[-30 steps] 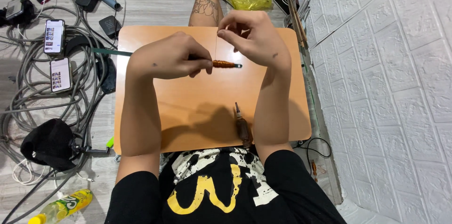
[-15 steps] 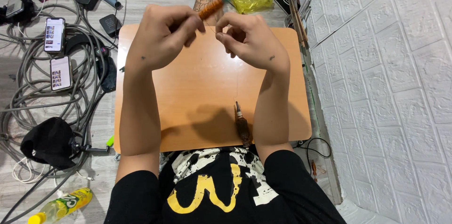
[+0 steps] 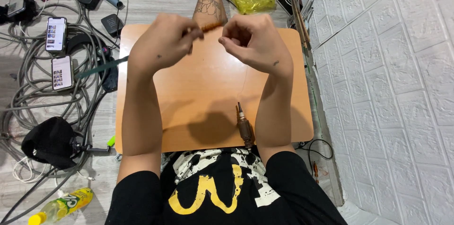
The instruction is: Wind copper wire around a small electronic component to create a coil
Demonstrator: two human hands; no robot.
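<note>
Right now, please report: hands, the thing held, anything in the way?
Left hand pinches thin orange-brown threaded rod, raised over orange wooden table. Right hand close beside, fingers curled. Brown rusty motor armature lies near table's edge.

A small rusty brown metal tool part (image 3: 245,129) lies on the orange wooden table (image 3: 198,97), near its front edge. Left of the table, two flat smartphones (image 3: 59,54) lie among grey cables (image 3: 28,102).
</note>
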